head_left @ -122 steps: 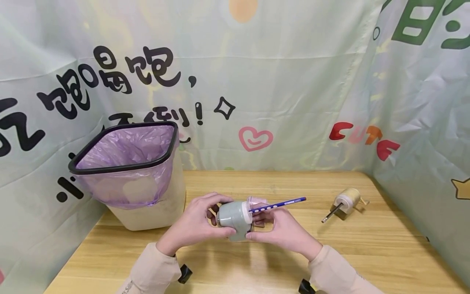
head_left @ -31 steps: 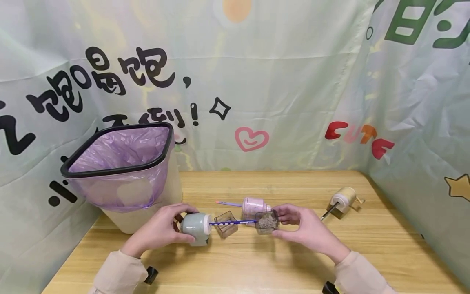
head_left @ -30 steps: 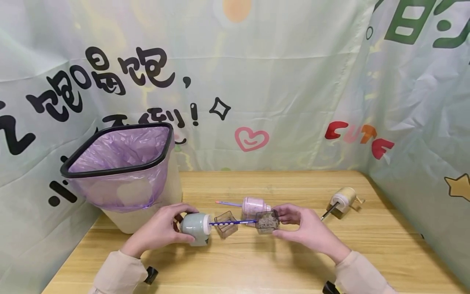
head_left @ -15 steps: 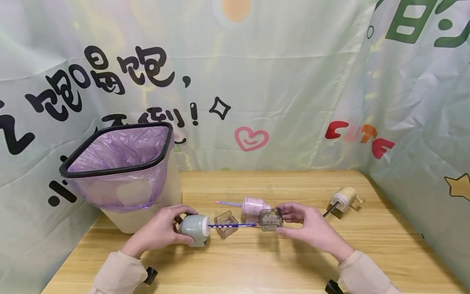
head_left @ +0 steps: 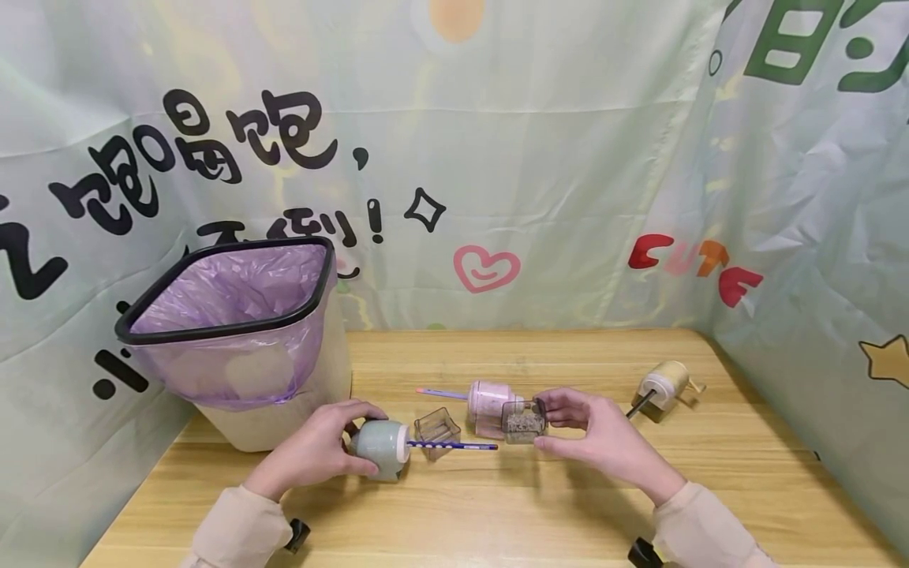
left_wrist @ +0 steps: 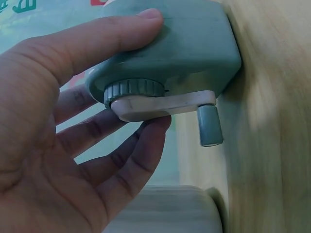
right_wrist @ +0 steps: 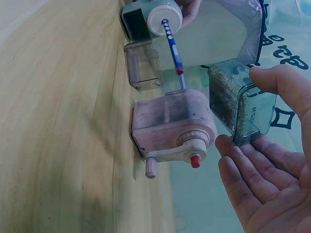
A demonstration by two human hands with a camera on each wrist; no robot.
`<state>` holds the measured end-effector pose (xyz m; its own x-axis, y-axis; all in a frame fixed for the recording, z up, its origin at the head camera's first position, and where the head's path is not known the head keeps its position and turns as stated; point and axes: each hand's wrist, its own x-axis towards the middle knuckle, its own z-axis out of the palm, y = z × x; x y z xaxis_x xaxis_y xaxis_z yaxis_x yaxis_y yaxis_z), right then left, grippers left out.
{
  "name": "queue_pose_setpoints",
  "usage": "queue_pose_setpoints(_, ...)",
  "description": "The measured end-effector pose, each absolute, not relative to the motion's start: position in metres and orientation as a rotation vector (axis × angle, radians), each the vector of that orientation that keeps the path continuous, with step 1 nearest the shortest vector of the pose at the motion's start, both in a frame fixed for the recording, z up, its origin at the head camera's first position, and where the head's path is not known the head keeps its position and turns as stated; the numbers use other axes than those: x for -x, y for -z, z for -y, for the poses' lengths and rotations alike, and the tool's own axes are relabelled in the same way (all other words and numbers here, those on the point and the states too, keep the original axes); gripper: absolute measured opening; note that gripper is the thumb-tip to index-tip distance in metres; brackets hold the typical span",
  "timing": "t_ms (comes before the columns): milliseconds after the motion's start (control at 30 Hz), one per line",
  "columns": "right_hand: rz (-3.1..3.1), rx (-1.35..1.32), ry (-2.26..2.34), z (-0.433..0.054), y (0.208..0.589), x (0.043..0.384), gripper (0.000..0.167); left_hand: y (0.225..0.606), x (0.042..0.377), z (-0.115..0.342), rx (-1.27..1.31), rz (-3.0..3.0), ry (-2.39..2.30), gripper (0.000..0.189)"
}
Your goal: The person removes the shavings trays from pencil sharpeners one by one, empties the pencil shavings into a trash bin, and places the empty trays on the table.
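Observation:
My left hand [head_left: 319,446] grips a grey-green crank pencil sharpener [head_left: 381,448] close over the table, thumb on its near side. A blue pencil [head_left: 461,446] sticks out of its white front, pointing right. The sharpener's white crank [left_wrist: 165,104] shows beside my fingers in the left wrist view. Between thumb and fingertips, my right hand [head_left: 592,434] holds a clear shavings drawer [right_wrist: 240,102] with grey shavings inside, raised above the table. A pink crank sharpener [right_wrist: 167,121] stands just behind it, with a light purple pencil [head_left: 443,393] in it.
A second clear drawer [head_left: 431,426] lies on the wooden table [head_left: 454,521] between the two sharpeners. At the right stands a yellow sharpener [head_left: 669,385] holding a dark pencil [head_left: 641,404]. A bin [head_left: 298,418] with a purple liner [head_left: 241,288] stands at the back left.
Both hands were together on the grey-green sharpener; now they are apart, the drawer in my right hand. Lately the sharpener has come slightly down and nearer, and the drawer has shifted slightly right.

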<state>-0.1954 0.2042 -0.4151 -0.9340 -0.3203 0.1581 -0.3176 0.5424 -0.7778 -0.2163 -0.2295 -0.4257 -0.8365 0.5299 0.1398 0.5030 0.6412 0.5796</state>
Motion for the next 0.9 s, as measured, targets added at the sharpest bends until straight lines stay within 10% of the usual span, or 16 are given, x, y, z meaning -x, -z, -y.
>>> queue_pose_setpoints(900,-2.738,0.585,1.39,-0.197,0.402,0.196,0.061,0.423,0.209,0.224,-0.89,-2.927,-0.828,0.073)
